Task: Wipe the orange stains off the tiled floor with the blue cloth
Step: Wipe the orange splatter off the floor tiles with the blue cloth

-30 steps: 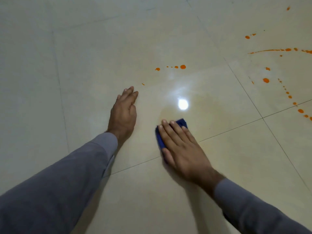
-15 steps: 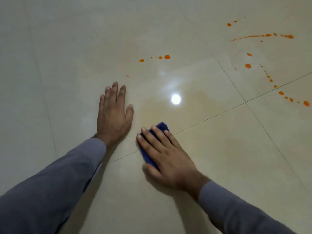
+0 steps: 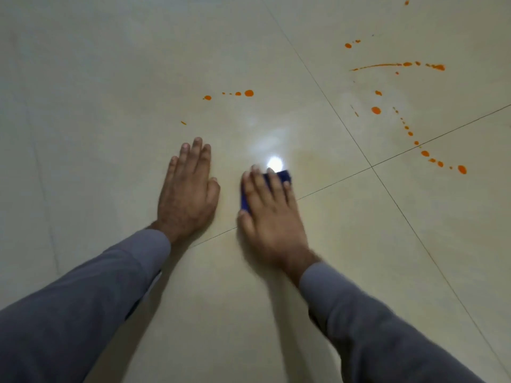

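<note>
A grey sleeve (image 3: 83,299) runs in from the lower left corner, its upper part cut off by the frame edge. The left hand (image 3: 188,192) lies palm down on the tiled floor (image 3: 96,106), fingers straight and together, holding nothing. Beyond its fingertips sit a small orange fleck (image 3: 183,123) and a short row of orange drops (image 3: 238,93).

Just to the right, apart from the left hand, the right hand (image 3: 269,214) presses flat on the blue cloth (image 3: 282,176), fingers extended over it rather than curled round it (the hand is blurred, so finer detail of the fingers is hard to make out). Most of the cloth is hidden under the palm; only a dark blue strip shows past the fingertips and along the thumb side. A bright light reflection (image 3: 274,162) glares on the floor touching the cloth's far edge.

Further right, across a grout line, more orange stains (image 3: 406,64) streak and dot the tiles, well apart from the cloth, one trail of spots (image 3: 425,153) running down towards the right.
</note>
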